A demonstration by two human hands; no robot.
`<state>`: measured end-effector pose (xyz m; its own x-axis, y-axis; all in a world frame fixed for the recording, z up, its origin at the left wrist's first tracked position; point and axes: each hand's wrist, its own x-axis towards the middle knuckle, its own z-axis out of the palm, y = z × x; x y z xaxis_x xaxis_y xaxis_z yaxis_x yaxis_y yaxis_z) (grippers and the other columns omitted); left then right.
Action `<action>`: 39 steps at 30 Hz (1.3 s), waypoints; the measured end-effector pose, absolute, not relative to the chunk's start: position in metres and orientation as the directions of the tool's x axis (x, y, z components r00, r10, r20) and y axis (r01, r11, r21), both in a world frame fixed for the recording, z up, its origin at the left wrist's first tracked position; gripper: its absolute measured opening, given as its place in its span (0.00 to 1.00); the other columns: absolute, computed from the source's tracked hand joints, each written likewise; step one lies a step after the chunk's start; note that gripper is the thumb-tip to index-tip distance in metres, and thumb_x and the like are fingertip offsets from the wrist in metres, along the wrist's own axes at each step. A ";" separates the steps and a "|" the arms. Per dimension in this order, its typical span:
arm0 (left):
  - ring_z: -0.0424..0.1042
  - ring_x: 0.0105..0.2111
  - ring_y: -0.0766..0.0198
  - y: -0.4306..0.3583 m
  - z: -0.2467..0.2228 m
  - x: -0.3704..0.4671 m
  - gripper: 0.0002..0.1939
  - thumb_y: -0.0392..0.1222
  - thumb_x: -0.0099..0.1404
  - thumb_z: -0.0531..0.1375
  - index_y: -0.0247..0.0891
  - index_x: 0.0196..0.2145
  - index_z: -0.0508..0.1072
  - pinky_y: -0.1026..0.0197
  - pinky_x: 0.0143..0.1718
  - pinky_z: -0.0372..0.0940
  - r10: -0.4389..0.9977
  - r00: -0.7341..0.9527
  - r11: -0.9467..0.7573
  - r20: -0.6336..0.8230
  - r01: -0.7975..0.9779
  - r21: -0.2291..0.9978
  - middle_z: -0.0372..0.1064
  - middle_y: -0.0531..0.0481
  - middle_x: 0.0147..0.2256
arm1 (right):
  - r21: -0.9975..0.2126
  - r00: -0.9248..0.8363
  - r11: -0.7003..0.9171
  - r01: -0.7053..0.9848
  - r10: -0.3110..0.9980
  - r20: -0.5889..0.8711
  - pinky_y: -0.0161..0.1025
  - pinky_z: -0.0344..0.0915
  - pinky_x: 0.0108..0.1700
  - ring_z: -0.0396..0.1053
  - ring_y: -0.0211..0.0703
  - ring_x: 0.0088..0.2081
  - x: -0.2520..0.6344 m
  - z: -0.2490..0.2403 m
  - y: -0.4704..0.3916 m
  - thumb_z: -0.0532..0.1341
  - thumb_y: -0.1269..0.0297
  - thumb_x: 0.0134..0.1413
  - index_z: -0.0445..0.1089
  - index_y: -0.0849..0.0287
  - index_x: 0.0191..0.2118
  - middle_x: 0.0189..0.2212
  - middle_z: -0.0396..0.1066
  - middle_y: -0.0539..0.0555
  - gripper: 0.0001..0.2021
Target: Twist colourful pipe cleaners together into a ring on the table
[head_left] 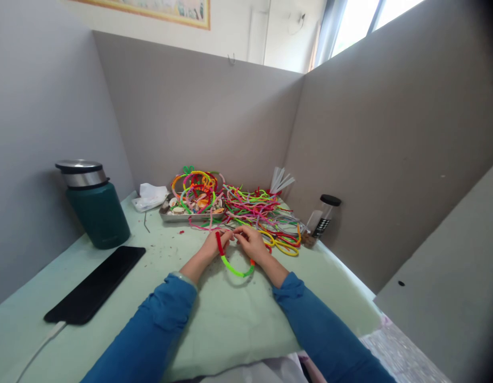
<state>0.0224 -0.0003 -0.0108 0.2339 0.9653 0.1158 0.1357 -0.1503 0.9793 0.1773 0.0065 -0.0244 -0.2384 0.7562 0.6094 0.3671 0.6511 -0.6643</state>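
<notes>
A ring of fuzzy stems (232,270), red, bright green, darker green and orange, hangs between my hands. My left hand (215,246) has its fingers closed on the ring's upper left part, by the red section. My right hand (250,242) is closed on the ring's upper right, its fingertips meeting those of the left. The small piece between the fingertips is too small to make out. Just beyond the hands lies a heap of colourful fuzzy stems (252,205), beside a metal tray (182,217) with shells and several stem rings.
A green bottle (98,213) and a black phone (95,284) with a white cable (42,346) are on the left. Tissues (150,197) lie at the back left. A clear jar with a black lid (321,219) stands right. Grey partitions (198,111) enclose the table.
</notes>
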 end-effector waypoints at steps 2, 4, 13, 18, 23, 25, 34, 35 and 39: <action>0.51 0.10 0.73 -0.001 -0.010 0.023 0.15 0.50 0.57 0.56 0.34 0.27 0.67 0.68 0.14 0.48 0.966 0.233 -0.140 0.107 0.129 0.982 0.53 0.60 0.11 | -0.664 -0.239 0.650 0.369 0.757 0.608 0.36 0.62 0.37 0.66 0.41 0.35 0.177 -0.025 0.007 0.57 0.67 0.54 0.71 0.58 0.35 0.33 0.70 0.54 0.06; 0.51 0.10 0.73 -0.002 -0.009 0.023 0.15 0.50 0.57 0.56 0.34 0.27 0.67 0.68 0.14 0.49 0.966 0.239 -0.133 0.102 0.116 0.984 0.53 0.60 0.11 | -0.663 -0.241 0.651 0.369 0.756 0.608 0.36 0.62 0.37 0.66 0.41 0.34 0.177 -0.026 0.007 0.56 0.67 0.54 0.70 0.58 0.36 0.33 0.70 0.54 0.06; 0.51 0.10 0.73 -0.003 -0.011 0.023 0.15 0.51 0.58 0.55 0.34 0.26 0.67 0.68 0.15 0.49 0.963 0.248 -0.124 0.101 0.078 0.989 0.52 0.60 0.11 | -0.645 -0.246 0.660 0.386 0.747 0.617 0.37 0.62 0.38 0.66 0.41 0.35 0.178 -0.027 0.009 0.57 0.67 0.54 0.71 0.58 0.35 0.34 0.70 0.54 0.06; 0.50 0.09 0.73 -0.003 -0.010 0.023 0.16 0.52 0.57 0.56 0.34 0.26 0.67 0.67 0.14 0.50 0.964 0.247 -0.119 0.099 0.068 0.991 0.52 0.60 0.10 | -0.665 -0.256 0.649 0.369 0.759 0.599 0.37 0.62 0.37 0.66 0.41 0.34 0.178 -0.027 0.009 0.56 0.67 0.54 0.71 0.58 0.35 0.34 0.70 0.54 0.07; 0.51 0.09 0.73 -0.005 -0.008 0.024 0.16 0.52 0.57 0.56 0.35 0.26 0.66 0.67 0.14 0.52 0.959 0.265 -0.125 0.104 0.062 0.990 0.52 0.61 0.11 | -0.777 -0.233 0.566 0.275 0.824 0.517 0.35 0.63 0.32 0.65 0.39 0.29 0.176 -0.026 0.007 0.56 0.63 0.55 0.69 0.59 0.35 0.30 0.70 0.52 0.07; 0.52 0.10 0.73 -0.006 -0.008 0.024 0.16 0.52 0.57 0.56 0.35 0.24 0.65 0.67 0.14 0.53 0.956 0.270 -0.141 0.113 0.088 0.986 0.52 0.60 0.11 | -0.824 -0.250 0.516 0.232 0.851 0.462 0.34 0.62 0.29 0.64 0.37 0.26 0.175 -0.025 0.007 0.56 0.62 0.55 0.68 0.58 0.35 0.29 0.71 0.51 0.07; 0.52 0.11 0.73 -0.007 -0.007 0.021 0.18 0.54 0.57 0.56 0.34 0.24 0.67 0.68 0.14 0.52 0.943 0.310 -0.178 0.124 0.154 0.972 0.50 0.60 0.12 | -0.930 -0.343 0.345 0.124 0.895 0.286 0.30 0.56 0.19 0.58 0.32 0.18 0.178 -0.020 0.006 0.57 0.58 0.53 0.66 0.60 0.29 0.23 0.67 0.48 0.10; 0.52 0.11 0.73 -0.008 -0.007 0.021 0.18 0.54 0.57 0.56 0.34 0.25 0.68 0.68 0.14 0.52 0.944 0.309 -0.171 0.116 0.157 0.973 0.50 0.60 0.12 | -0.933 -0.346 0.341 0.117 0.894 0.284 0.30 0.56 0.19 0.59 0.31 0.18 0.179 -0.020 0.006 0.58 0.58 0.52 0.66 0.60 0.29 0.23 0.67 0.48 0.10; 0.52 0.11 0.73 -0.007 -0.008 0.022 0.19 0.54 0.57 0.56 0.34 0.26 0.69 0.67 0.14 0.53 0.947 0.301 -0.173 0.111 0.187 0.967 0.51 0.60 0.12 | -0.943 -0.337 0.317 0.101 0.903 0.267 0.30 0.55 0.19 0.58 0.31 0.17 0.179 -0.019 0.006 0.58 0.58 0.51 0.66 0.60 0.28 0.22 0.67 0.47 0.10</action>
<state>0.0219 -0.0074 -0.0076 0.3011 0.9471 0.1110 0.1873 -0.1728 0.9670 0.1794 0.0060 -0.0191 -0.3368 0.9028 0.2673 0.1006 0.3168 -0.9431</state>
